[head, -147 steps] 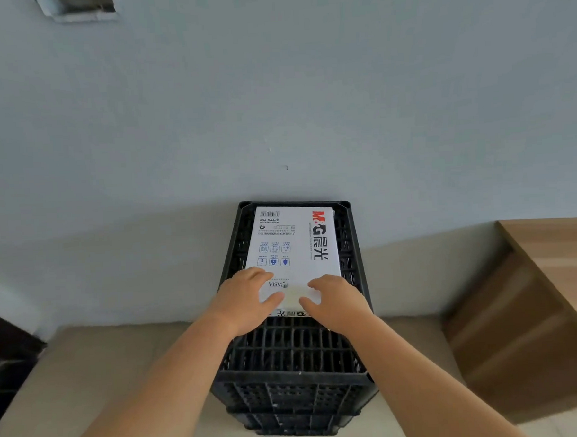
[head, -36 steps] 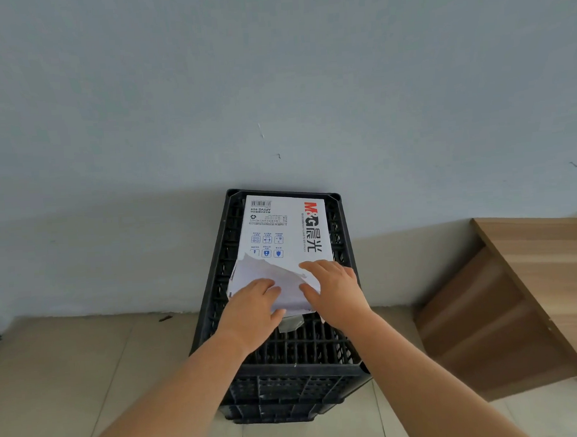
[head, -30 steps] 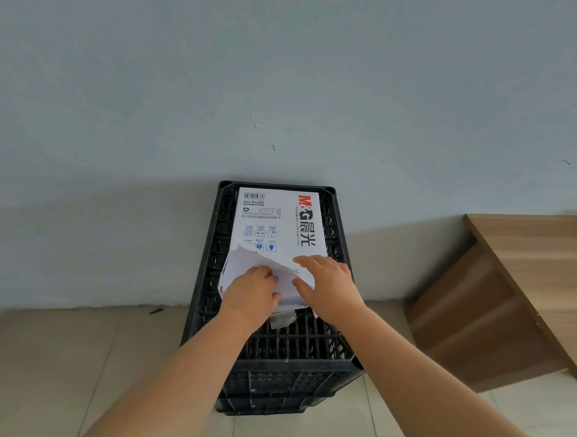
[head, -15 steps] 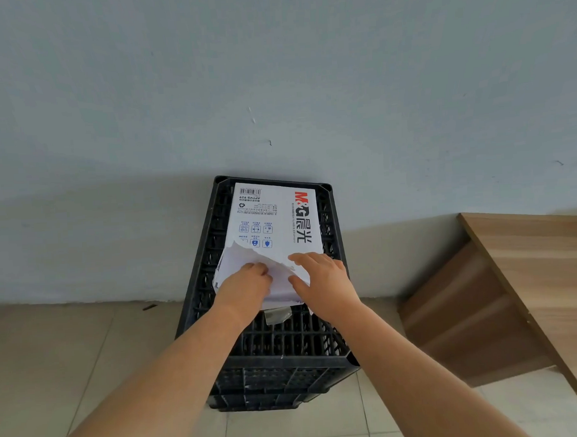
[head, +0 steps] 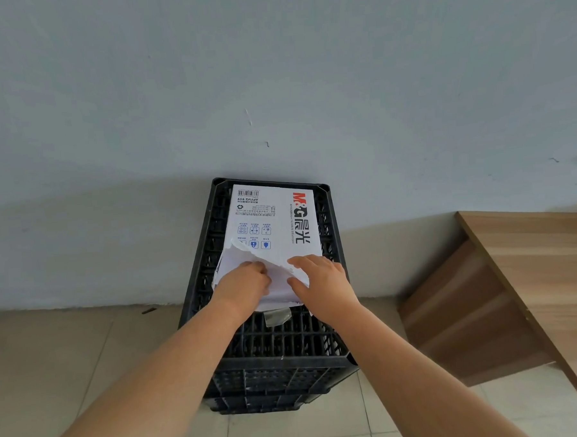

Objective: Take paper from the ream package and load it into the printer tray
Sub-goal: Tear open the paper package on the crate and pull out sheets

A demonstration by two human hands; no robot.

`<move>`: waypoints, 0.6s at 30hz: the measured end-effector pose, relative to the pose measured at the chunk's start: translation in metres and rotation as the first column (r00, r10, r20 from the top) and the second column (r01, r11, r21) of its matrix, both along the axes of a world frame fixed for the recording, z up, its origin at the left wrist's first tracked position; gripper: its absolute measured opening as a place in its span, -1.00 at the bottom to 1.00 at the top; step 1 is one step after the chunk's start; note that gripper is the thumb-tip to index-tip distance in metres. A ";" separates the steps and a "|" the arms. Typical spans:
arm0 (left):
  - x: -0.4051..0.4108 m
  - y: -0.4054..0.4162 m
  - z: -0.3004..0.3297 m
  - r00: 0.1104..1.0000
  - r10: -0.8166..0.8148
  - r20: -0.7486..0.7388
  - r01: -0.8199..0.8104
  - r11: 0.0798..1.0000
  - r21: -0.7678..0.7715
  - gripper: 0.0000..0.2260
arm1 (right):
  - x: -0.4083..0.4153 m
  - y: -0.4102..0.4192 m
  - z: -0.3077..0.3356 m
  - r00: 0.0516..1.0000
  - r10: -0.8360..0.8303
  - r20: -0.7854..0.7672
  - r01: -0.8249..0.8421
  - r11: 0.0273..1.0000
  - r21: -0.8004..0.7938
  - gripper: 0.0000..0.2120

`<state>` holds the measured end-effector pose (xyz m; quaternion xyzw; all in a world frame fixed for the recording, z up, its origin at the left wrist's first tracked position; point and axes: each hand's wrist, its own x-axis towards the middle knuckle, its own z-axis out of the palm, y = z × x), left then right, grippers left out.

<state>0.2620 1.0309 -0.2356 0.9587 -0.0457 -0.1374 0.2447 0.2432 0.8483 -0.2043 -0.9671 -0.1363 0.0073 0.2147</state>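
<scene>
A pale blue-grey wall (head: pixel 272 68) fills most of your view, meeting a beige tiled floor (head: pixel 54 364) below. Against the wall stands a black plastic crate (head: pixel 281 362), its slatted top facing you. The ream package (head: pixel 273 215), white with a red and black logo and small blue icons, lies flat on the crate's top, towards the wall end. Its near end is torn open, and the ragged wrapper flap (head: pixel 245 254) is lifted over the white paper inside. Your left hand (head: pixel 243 284) has its fingers curled, gripping the torn wrapper at that open end. Your right hand (head: pixel 320 280) rests on the package just beside it, fingers fairly straight and pressing down on the wrapper. A strip of clear tape (head: pixel 277 316) hangs from the near edge. To the right, a wooden shelf unit (head: pixel 518 289) leans near the wall.
</scene>
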 end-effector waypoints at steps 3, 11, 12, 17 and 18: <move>0.003 0.003 0.000 0.999 -0.027 -0.044 0.029 0.998 0.047 -0.67 | 0.000 -0.001 0.000 1.000 0.000 0.008 0.000 1.000 0.000 -0.62; 0.004 -0.001 0.000 0.988 -0.138 0.072 0.125 0.979 0.162 -0.74 | 0.002 -0.002 0.000 1.000 0.009 0.011 -0.009 1.000 0.001 -0.63; 0.003 -0.003 0.001 0.979 -0.170 0.108 0.145 0.967 0.212 -0.77 | 0.002 -0.002 0.000 1.000 0.009 0.011 -0.009 1.000 0.002 -0.63; -0.008 -0.008 0.007 0.968 -0.194 0.160 0.146 0.952 0.270 -0.75 | 0.002 -0.001 0.000 1.000 0.018 0.006 -0.018 1.000 -0.001 -0.63; -0.011 -0.008 0.008 0.962 -0.215 0.167 0.161 0.945 0.284 -0.73 | 0.002 -0.001 0.000 1.000 0.019 0.005 -0.019 1.000 -0.002 -0.63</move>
